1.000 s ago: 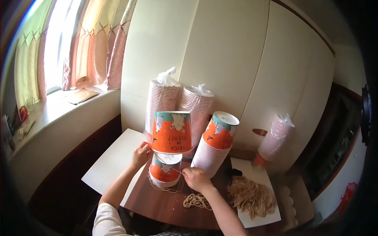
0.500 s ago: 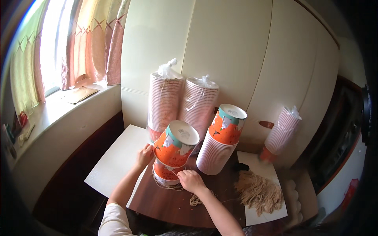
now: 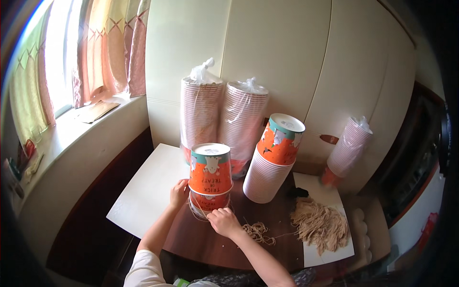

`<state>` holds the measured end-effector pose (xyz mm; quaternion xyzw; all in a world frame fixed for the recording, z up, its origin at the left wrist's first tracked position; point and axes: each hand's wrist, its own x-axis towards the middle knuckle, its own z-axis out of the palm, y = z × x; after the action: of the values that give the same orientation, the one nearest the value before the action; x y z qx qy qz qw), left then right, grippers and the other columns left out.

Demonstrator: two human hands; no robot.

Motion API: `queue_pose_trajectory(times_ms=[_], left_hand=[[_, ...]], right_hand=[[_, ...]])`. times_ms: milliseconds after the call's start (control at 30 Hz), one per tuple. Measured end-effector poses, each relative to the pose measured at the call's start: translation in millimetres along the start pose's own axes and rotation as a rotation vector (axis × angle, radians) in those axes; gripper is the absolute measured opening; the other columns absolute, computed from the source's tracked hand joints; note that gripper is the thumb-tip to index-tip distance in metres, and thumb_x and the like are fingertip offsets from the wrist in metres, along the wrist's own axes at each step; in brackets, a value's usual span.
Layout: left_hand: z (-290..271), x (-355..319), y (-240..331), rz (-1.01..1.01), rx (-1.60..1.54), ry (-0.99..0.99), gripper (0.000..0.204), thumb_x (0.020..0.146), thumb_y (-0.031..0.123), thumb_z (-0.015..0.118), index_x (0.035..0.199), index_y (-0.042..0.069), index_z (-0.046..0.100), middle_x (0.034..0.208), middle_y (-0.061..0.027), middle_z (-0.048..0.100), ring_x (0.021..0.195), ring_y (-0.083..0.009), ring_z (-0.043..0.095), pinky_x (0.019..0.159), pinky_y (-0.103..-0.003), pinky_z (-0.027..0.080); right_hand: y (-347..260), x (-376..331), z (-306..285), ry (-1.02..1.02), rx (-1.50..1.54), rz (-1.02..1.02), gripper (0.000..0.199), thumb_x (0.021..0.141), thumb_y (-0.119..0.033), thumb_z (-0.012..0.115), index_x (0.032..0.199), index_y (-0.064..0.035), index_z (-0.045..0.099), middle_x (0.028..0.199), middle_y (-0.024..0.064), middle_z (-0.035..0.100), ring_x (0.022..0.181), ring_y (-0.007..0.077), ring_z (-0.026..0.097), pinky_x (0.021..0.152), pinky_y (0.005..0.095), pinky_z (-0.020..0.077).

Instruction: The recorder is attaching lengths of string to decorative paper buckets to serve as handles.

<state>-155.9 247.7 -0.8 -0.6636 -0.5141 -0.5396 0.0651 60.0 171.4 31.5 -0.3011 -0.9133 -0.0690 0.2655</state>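
Two bare hands at a pair of upturned orange paper buckets

The right hand (image 3: pixel 224 222) has its fingers bent in at the front of the lower bucket (image 3: pixel 209 201), right beside thin strands of twine; whether the fingertips pinch a strand cannot be told. The left hand (image 3: pixel 179 193) is at the left side, its fingers partly bent near the upper bucket's rim — their tips are too hard to make out to say whether they hold anything. The upper bucket (image 3: pixel 210 174), base up with a teal band and a white ghost figure, stands a little left of the frame's centre, fitted down over the lower one, which shows beneath its rim. Loose twine rings the foot of this pair.

Just right of the right wrist, a tangled twine bundle (image 3: pixel 258 233) lies on the dark brown table (image 3: pixel 282 251). Behind it leans a stack of nested buckets (image 3: pixel 268 177), orange at the top with pale rims below. At lower right, a heap of tan cords (image 3: pixel 319 225) spreads over a white panel (image 3: pixel 330 259), with a black object (image 3: pixel 299 192) near its upper edge. Two plastic-wrapped bucket stacks (image 3: pixel 201 117) stand behind the pair, and a third wrapped stack (image 3: pixel 350 146) tilts farther right. Curtains (image 3: pixel 112 52) hang at upper left, above a sill with a brown envelope (image 3: pixel 99 111).
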Motion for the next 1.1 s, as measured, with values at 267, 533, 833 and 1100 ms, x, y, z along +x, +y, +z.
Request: queue_pose_trajectory(times_ms=[267,533,833,1100], left_hand=[[-20,10,10,-0.173,0.133,-0.026,0.039,0.069,-0.005,0.044,0.107,0.001,0.049,0.112,-0.0188,0.047,0.101,-0.0349,0.048,0.085,-0.039,0.041],[-58,90,119,0.282,0.152,-0.059,0.056,0.074,0.026,0.062,0.122,0.003,0.042,0.119,-0.0139,0.047,0.119,-0.0309,0.036,0.097,-0.043,0.028],[-50,74,106,0.25,-0.053,-0.31,0.045,0.067,0.008,0.064,0.11,0.009,0.053,0.102,-0.0118,0.051,0.1,-0.0296,0.048,0.084,-0.039,0.04],[-50,46,97,0.305,-0.042,-0.367,0.03,0.066,0.006,0.065,0.095,0.012,0.062,0.089,-0.0085,0.051,0.09,-0.0272,0.048,0.081,-0.037,0.04]], right_hand=[[-3,-15,24,-0.019,-0.009,0.019,0.004,0.074,-0.016,0.057,0.074,-0.0123,0.056,0.071,0.0012,0.055,0.073,0.0183,0.056,0.069,0.032,0.0416],[-9,-6,15,0.07,0.005,-0.027,0.002,0.072,-0.013,0.055,0.071,-0.0134,0.053,0.066,0.002,0.051,0.068,0.0193,0.053,0.07,0.0334,0.0412],[-3,-13,24,0.133,-0.004,0.023,0.005,0.073,-0.012,0.052,0.068,-0.0121,0.051,0.064,0.0027,0.051,0.065,0.02,0.054,0.07,0.0346,0.0416],[-3,-25,32,0.04,-0.084,0.105,0.01,0.073,-0.017,0.059,0.074,-0.0124,0.05,0.067,0.0006,0.052,0.068,0.0182,0.056,0.071,0.0338,0.0396]])
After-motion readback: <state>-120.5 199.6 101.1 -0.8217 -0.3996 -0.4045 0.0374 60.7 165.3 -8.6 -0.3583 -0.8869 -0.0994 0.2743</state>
